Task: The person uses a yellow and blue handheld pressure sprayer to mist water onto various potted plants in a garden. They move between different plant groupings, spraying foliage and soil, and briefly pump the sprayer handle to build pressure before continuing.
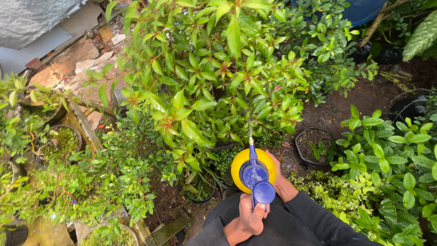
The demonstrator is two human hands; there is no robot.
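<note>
Glossy leaves (214, 77); hands grip round (yellow) sprayer (253, 171).

Outdoor garden in soft daylight. Dark soil (346, 107) at right, broken stones (68, 64) far left, a grey sheet (27, 20) in the far left corner, wooden planks (84, 123) at left.

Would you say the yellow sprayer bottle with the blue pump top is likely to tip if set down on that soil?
Probably somewhat: the sprayer bottle carries a tall blue pump top, so it looks top-heavy. The soil looks uneven, which would add to that. Its fill level is hidden.
</note>
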